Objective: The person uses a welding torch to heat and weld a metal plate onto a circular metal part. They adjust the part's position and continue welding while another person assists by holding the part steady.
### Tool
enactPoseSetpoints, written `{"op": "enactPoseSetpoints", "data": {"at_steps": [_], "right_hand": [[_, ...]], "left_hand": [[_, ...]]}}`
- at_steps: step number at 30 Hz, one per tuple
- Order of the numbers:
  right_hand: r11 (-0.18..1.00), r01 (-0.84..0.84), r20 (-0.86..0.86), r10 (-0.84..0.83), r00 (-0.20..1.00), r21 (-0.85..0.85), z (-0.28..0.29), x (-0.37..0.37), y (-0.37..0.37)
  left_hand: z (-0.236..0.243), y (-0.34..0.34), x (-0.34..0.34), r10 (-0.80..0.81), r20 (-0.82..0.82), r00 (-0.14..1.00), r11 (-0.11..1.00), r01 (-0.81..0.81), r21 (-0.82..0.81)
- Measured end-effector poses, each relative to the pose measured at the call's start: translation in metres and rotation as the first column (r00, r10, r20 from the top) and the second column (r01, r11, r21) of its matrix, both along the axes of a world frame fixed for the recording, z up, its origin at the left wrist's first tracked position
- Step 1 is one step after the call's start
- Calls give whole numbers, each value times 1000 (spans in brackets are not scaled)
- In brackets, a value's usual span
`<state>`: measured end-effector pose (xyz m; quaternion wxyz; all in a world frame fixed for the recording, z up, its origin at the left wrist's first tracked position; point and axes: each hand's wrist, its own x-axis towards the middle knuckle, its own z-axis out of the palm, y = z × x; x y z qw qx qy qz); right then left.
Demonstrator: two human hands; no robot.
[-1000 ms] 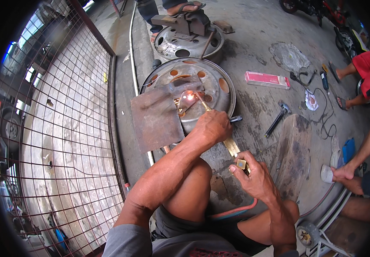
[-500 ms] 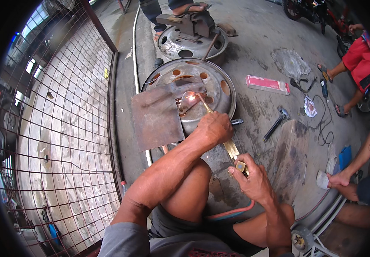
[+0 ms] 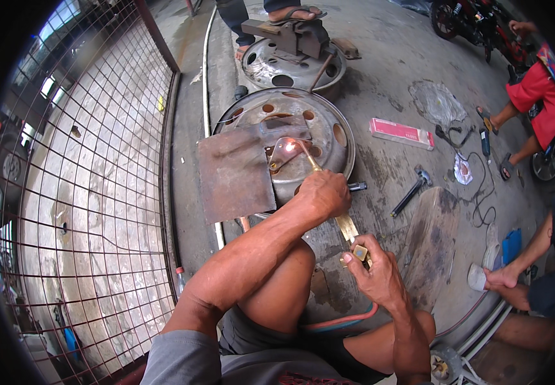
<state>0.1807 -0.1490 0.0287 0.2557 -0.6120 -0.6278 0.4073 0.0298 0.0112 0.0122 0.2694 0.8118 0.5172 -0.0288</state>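
Observation:
My left hand is wrapped round the front of a brass gas torch. At the torch's rear end, my right hand has its thumb and fingers closed about the square brass valve body. The torch tip points at a small metal plate, where a bright orange spot glows. That plate lies over a steel wheel rim on the ground. Left of it, a flat rusty metal sheet rests partly on the rim. A smaller metal strip sits beyond the plate.
A second rim bears a bench vise with a person's foot on it. At right lie a hammer, a pink box and a wooden board. A wire mesh fence stands left. Red hoses run below my hands.
The view has shifted slightly. Fewer sparks show round the glowing spot. Both hands keep their hold on the torch, almost in the same place.

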Motion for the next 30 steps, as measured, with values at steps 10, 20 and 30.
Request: {"op": "enactPoseSetpoints", "data": {"at_steps": [10,20,30], "right_hand": [[1000,-14,19,14,1000,-11,2,1,1],[999,8,-3,-8,1000,-39,3,-1,0],[1000,-22,-13,22,1000,-4,1,1,0]], "left_hand": [[-2,0,1,-7,12,1000,1000,7,20],[-14,0,0,20,94,995,997,-27,72],[-9,1,0,8,71,997,999,-10,35]]}}
